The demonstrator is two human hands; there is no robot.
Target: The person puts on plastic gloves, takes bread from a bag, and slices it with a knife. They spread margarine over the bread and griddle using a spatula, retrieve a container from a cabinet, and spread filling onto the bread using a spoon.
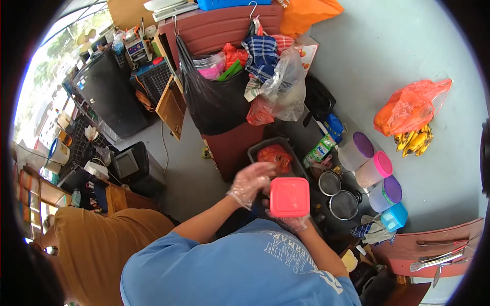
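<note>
A square container with a pink-red lid is held from below by my right hand, which wears a clear plastic glove; most of its fingers are hidden under the container. My left hand, also in a clear glove, is beside the lid's left edge, slightly blurred, with its fingers apart and nothing visible in them. Just beyond the hands is a dark bin with a red plastic bag inside.
Two round strainers and several lidded tubs stand to the right. Bananas lie by a red bag. Black bag hangs ahead. A person in brown is at the left; tongs hang at lower right.
</note>
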